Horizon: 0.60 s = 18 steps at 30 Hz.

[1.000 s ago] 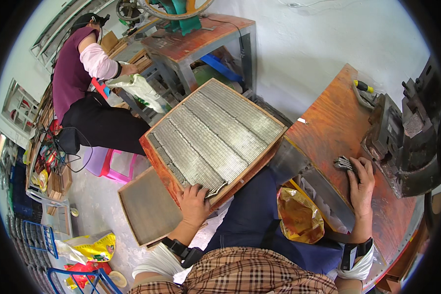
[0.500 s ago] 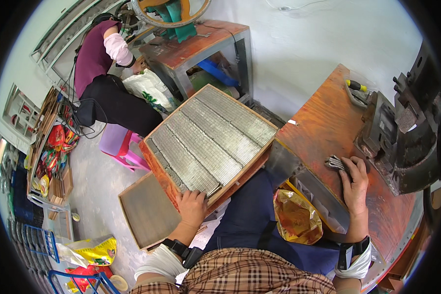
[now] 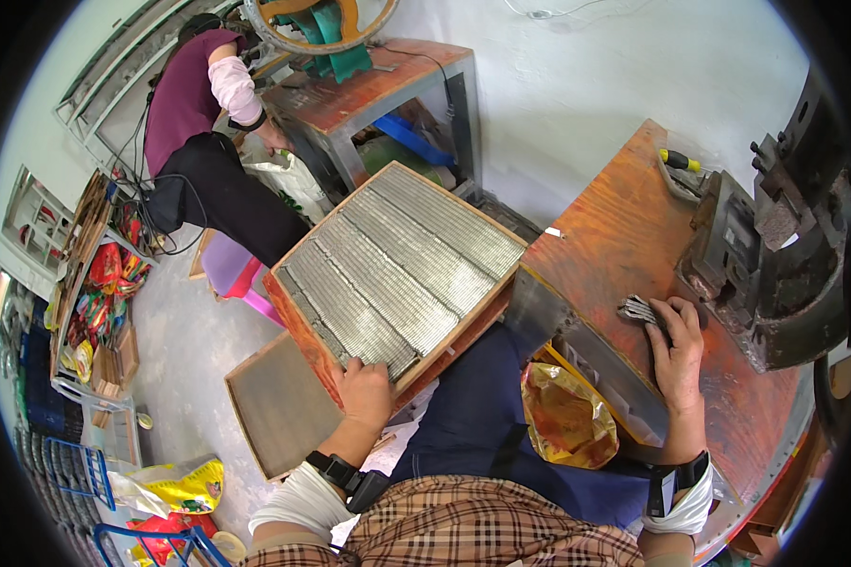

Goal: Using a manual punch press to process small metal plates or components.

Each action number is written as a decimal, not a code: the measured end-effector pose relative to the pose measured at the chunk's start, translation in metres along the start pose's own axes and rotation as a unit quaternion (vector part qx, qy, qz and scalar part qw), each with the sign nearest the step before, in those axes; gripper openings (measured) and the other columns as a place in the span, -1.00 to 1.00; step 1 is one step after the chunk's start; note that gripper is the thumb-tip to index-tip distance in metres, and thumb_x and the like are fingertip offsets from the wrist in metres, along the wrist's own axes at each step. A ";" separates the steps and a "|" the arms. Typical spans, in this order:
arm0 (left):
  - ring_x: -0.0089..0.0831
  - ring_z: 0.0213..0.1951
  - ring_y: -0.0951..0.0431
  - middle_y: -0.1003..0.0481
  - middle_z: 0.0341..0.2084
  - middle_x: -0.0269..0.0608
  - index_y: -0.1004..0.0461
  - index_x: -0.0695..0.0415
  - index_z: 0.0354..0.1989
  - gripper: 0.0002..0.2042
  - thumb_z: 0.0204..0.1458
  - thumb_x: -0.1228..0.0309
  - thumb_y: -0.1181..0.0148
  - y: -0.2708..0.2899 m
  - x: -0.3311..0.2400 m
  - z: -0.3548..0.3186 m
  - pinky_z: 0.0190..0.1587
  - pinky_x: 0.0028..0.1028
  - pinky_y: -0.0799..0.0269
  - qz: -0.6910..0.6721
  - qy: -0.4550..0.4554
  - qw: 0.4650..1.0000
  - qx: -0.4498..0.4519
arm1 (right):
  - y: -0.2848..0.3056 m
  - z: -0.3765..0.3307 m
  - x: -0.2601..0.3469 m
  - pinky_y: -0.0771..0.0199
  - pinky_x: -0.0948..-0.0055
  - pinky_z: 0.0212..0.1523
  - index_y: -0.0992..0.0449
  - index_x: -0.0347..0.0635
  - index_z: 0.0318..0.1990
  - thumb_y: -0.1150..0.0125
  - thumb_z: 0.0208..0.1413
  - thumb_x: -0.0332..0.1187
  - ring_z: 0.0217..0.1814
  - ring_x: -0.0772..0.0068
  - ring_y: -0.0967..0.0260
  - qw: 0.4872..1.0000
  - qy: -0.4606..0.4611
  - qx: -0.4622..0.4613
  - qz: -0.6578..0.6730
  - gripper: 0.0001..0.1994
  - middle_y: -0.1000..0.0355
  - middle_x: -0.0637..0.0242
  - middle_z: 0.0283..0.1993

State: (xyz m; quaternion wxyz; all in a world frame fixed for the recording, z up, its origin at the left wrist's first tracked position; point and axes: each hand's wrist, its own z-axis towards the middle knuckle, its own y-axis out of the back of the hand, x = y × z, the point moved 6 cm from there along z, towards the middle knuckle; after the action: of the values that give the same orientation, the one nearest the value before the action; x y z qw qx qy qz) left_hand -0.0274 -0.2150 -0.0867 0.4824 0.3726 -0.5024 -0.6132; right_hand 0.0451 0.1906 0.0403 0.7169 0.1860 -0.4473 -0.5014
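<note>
A shallow wooden tray [image 3: 385, 361] stands tilted before my lap, filled with rows of small, silvery metal pieces [image 3: 402, 250]. At its near corner my left hand [image 3: 364, 392] is closed, fingers bent over the rim with the tips against the end of a row. Whatever those fingers may hold is hidden. Over the wooden bench to the right, my right hand [image 3: 677, 354] grips a small bundle of metal strips [image 3: 637, 308] between thumb and fingers. The strips' ends stick out to the left.
A heavy dark metal press [image 3: 775, 255] stands at the bench's right. An open gold-coloured bag [image 3: 569, 416] sits by my right thigh. Another wooden tray [image 3: 284, 406] lies lower left. A person in a maroon top [image 3: 184, 104] bends over a white sack [image 3: 288, 180] at far left.
The view has shifted slightly. My right hand keeps the bundle over the bench, and my left stays at the tray's corner. The other person's arm has reached lower into the sack.
</note>
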 end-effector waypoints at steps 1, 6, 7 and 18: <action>-0.29 -0.29 -0.45 -0.53 -0.58 -0.24 -0.54 0.09 -0.59 -0.91 -0.34 0.40 -0.25 0.001 -0.005 0.000 -0.12 -0.16 -0.13 0.041 -0.023 0.999 -0.010 | 0.000 0.000 0.000 -0.34 0.32 -0.08 -0.47 -0.26 -0.11 -0.23 -0.10 -0.59 -0.11 0.10 -0.32 1.000 0.000 -0.002 0.001 -0.69 -0.33 0.10 -0.15; -0.26 -0.31 -0.47 -0.53 -0.57 -0.22 -0.55 0.09 -0.58 -0.89 -0.36 0.38 -0.26 -0.016 0.011 0.004 -0.12 -0.18 -0.16 -0.007 0.014 0.998 0.063 | 0.000 -0.001 0.000 -0.34 0.32 -0.09 -0.48 -0.26 -0.12 -0.24 -0.11 -0.58 -0.11 0.09 -0.32 1.000 -0.002 0.001 0.002 -0.68 -0.33 0.09 -0.14; -0.25 -0.29 -0.47 -0.53 -0.56 -0.21 -0.58 0.08 -0.54 -0.84 -0.36 0.34 -0.30 -0.022 0.015 0.005 -0.09 -0.17 -0.18 -0.031 0.036 0.995 0.093 | 0.001 -0.001 0.000 -0.34 0.31 -0.09 -0.48 -0.25 -0.12 -0.25 -0.11 -0.58 -0.11 0.09 -0.32 1.000 -0.001 0.001 0.002 -0.68 -0.33 0.09 -0.14; -0.25 -0.15 -0.40 -0.48 -0.35 -0.23 -0.55 0.05 -0.37 -0.70 -0.38 0.35 -0.40 0.001 0.018 -0.018 -0.06 -0.19 -0.16 -0.066 0.012 0.998 -0.003 | 0.002 0.000 0.002 -0.34 0.30 -0.08 -0.48 -0.24 -0.12 -0.27 -0.12 -0.57 -0.10 0.08 -0.32 1.000 0.010 -0.001 -0.005 -0.68 -0.34 0.09 -0.14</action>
State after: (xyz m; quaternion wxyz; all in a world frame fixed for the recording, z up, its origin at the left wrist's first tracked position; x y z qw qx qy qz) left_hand -0.0154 -0.2371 -0.0894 0.4475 0.4109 -0.4691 -0.6410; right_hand 0.0466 0.1897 0.0425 0.7192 0.1927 -0.4385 -0.5033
